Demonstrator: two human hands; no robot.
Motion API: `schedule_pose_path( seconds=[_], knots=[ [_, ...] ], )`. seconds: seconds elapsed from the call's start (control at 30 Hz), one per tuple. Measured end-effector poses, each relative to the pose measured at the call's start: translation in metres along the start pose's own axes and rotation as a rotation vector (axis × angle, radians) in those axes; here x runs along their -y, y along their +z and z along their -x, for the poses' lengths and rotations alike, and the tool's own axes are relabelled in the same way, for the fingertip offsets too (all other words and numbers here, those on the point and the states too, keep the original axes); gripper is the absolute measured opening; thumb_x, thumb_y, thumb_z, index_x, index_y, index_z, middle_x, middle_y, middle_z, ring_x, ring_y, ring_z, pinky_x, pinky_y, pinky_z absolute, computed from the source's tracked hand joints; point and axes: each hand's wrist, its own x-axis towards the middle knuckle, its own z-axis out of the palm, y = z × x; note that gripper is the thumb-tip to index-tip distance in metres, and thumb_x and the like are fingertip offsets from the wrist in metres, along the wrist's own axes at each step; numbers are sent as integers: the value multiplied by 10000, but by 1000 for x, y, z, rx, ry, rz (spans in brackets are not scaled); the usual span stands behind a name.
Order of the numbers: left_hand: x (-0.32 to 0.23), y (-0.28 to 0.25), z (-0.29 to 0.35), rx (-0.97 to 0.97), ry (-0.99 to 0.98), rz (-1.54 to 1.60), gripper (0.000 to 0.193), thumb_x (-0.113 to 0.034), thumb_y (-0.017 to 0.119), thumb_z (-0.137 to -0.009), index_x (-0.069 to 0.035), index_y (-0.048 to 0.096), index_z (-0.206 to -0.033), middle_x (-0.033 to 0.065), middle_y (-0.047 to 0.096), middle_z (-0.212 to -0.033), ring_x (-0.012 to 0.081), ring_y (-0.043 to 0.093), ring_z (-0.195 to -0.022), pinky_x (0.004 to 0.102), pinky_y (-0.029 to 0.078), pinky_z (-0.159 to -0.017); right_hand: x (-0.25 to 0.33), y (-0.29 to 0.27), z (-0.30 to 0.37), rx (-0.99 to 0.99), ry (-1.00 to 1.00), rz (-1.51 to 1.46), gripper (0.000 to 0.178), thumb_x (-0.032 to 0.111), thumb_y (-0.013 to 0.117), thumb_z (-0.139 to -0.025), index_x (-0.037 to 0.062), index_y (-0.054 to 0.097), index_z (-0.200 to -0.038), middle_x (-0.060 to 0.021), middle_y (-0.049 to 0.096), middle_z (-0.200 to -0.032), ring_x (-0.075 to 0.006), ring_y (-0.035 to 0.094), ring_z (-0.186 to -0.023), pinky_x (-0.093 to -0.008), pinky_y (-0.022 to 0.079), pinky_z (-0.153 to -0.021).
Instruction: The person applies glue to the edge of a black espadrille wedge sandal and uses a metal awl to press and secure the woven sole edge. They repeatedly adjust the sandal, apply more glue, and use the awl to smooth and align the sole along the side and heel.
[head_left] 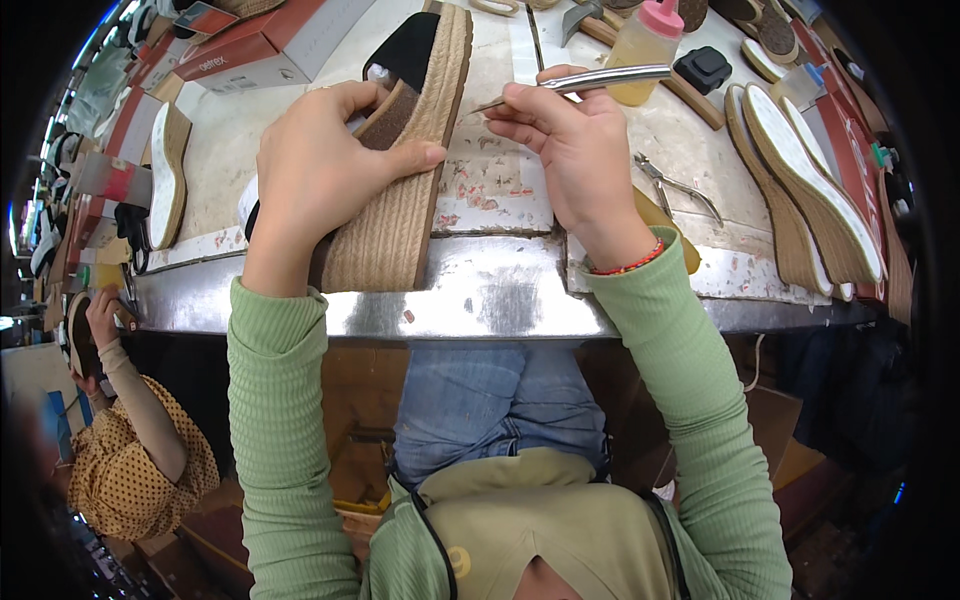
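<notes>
My left hand (pixel 330 160) is closed around a wedge sandal (pixel 385 235) with a braided, straw-coloured rope-covered sole and a black upper. The sandal is tipped on its side at the table's near edge, and my thumb presses on the rope face. Just right of it, my right hand (pixel 575 135) grips a slim silver metal tool (pixel 620 76). The tool's narrow tip points left toward the sandal, with a small gap between them. Its exact kind is hard to make out. A pair of metal nippers (pixel 675 185) lies beside my right wrist.
At the back stand a squeeze bottle (pixel 640 55) of yellowish liquid with a pink cap, a hammer (pixel 580 20) and a black case (pixel 703 69). Wedge soles (pixel 810 190) lie right; another sole (pixel 168 175) and a red-and-white box (pixel 270 45) are left. A co-worker (pixel 140 450) sits lower left.
</notes>
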Motion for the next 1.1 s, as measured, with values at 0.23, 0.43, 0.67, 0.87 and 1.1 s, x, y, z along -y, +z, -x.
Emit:
schedule_pose_path(
  seconds=[0.23,0.43,0.67,0.87,1.1],
  knots=[
    [-4,-1,-1,21,-56,51,576,-532,838,-650,-45,765,-950,102,725,-767,241,699,-705,356,527,-696,2,1,3,17,40,6,249,27,685,-879,26,506,-1052,-137,680,-934,-255,712,-858,-357,591,-791],
    [-3,-1,-1,33,-87,25,573,-563,831,-653,-48,775,-898,90,709,-702,229,683,-661,352,526,-677,3,-1,3,28,44,-9,254,37,685,-882,38,498,-1054,-139,665,-954,-259,704,-872,-359,584,-791],
    [-2,-14,-6,36,-27,213,654,-579,777,-761,54,754,-924,150,714,-741,207,681,-701,327,523,-673,11,-9,-7,-40,64,-78,248,40,683,-888,50,491,-1043,-113,654,-932,-265,699,-875,-368,576,-814],
    [29,-50,12,-447,64,452,338,-291,725,-897,43,745,-948,95,739,-842,117,642,-795,267,491,-774,9,-10,-8,-99,66,168,253,33,700,-869,32,534,-1060,-110,686,-945,-209,700,-865,-322,557,-804],
    [46,-46,90,-544,-125,470,201,-179,786,-827,-16,728,-929,47,725,-906,124,641,-852,288,485,-791,9,-7,-7,-31,-94,52,339,41,754,-819,4,530,-1071,-93,677,-919,-156,682,-840,-266,520,-750]
  ],
)
